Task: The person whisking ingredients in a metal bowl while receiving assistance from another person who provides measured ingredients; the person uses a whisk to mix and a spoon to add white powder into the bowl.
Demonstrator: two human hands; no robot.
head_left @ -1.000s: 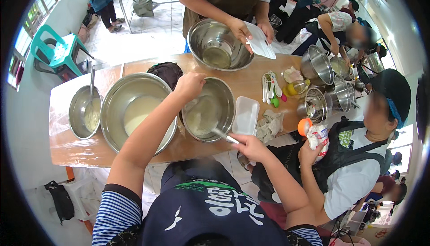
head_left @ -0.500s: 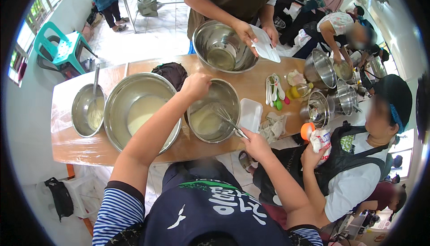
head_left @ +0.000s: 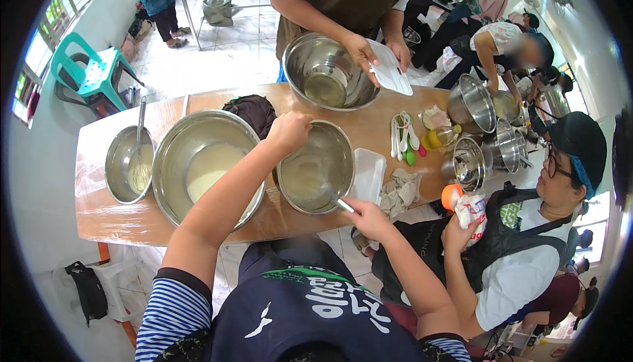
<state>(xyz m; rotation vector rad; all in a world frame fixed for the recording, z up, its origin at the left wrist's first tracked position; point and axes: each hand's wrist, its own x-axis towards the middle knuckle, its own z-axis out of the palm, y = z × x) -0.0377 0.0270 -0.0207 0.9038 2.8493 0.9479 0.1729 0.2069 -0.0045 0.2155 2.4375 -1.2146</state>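
My left hand [head_left: 290, 131] is closed on the far-left rim of a steel mixing bowl [head_left: 335, 148]. Pale, thin batter lies in the bottom of this bowl. In my right hand [head_left: 368, 219] is the handle of a whisk [head_left: 345, 205], reaching over the near-right rim; its wires are blurred inside the bowl. Just left stands a larger steel bowl [head_left: 173, 164] with pale batter, partly hidden by my left forearm. Beyond it, at the far left, a smaller bowl [head_left: 117, 164] has another whisk [head_left: 140, 134] leaning in it.
Across the table [head_left: 92, 210] a person holds a white foam tray [head_left: 392, 72] over a steel bowl [head_left: 297, 65]. Measuring spoons [head_left: 402, 134], an oil bottle [head_left: 443, 138], a cloth [head_left: 401, 190] and another white tray [head_left: 369, 172] lie right. Close at right, a person holds an orange-lidded container [head_left: 452, 197].
The whisk has swung toward the near side of the bowl, and my right hand has moved slightly left and down. My left hand stays on the rim.
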